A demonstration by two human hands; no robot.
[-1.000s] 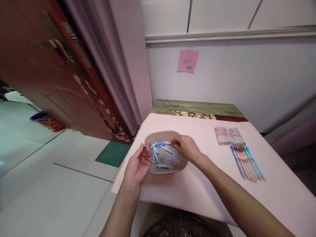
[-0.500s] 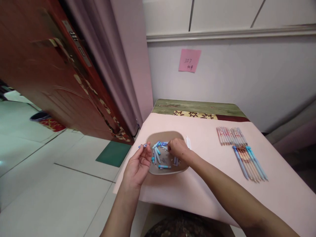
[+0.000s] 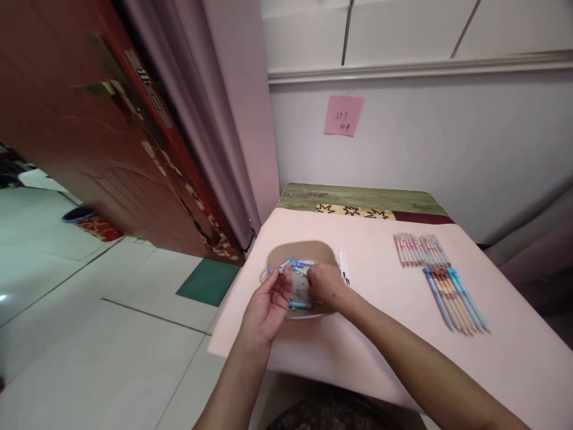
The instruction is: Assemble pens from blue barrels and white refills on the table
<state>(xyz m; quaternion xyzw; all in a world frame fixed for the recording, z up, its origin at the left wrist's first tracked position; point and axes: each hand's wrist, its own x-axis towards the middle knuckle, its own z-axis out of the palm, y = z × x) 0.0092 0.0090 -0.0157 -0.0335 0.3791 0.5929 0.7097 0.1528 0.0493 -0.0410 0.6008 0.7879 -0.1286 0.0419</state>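
A short blue pen part (image 3: 277,270) is pinched between the thumb and fingertips of my left hand (image 3: 271,307), over the left side of a beige plastic bin (image 3: 302,248). My right hand (image 3: 326,283) reaches into the bin's right side with its fingers curled together. Whatever those fingers hold is hidden from view. Loose blue and light-blue pen parts (image 3: 301,305) lie in the bin, some covered by my hands. Just right of the bin, thin white pen refills (image 3: 343,266) rest on the pink-covered table (image 3: 376,334).
A row of pale pens with red marks (image 3: 421,249) lies at the table's right. Nearer me is a second row of blue and brown-topped pens (image 3: 454,301). A pink note (image 3: 344,116) is stuck on the wall. A red door (image 3: 89,131) stands at the left.
My left hand has moved right with the blue pen part, from the bin's left edge to over its inside. My right hand has shifted slightly down and right, still in the bin.
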